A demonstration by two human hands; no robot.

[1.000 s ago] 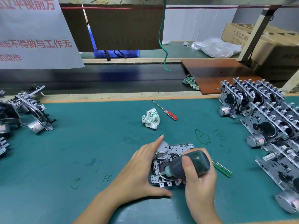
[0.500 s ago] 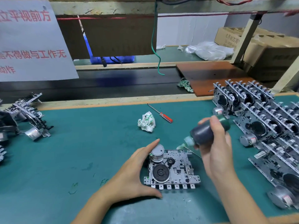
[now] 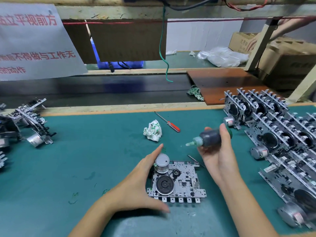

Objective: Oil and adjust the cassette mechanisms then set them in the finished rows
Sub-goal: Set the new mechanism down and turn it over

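One cassette mechanism [image 3: 181,182] lies flat on the green mat, with its silver motor at the back left and a black flywheel in front. My left hand [image 3: 135,187] braces its left side: straight fingers touch the motor and the thumb lies along the front edge. My right hand [image 3: 220,161] grips a dark oil bottle [image 3: 208,138], held above the mat to the right of the mechanism, with its green nozzle pointing left. Rows of mechanisms [image 3: 282,137] stand on the right of the mat.
A pile of mechanisms [image 3: 32,124] lies at the left edge. A crumpled rag [image 3: 153,130] and a red-handled screwdriver [image 3: 172,125] lie behind the work spot. A thin tool shaft [image 3: 195,160] shows by my right wrist. Beyond the mat runs a dark conveyor [image 3: 95,89], partly covered by a brown board [image 3: 227,82].
My right hand has lifted the oil bottle off the mechanism, up and to the right. My left hand has stayed against the mechanism's left side.
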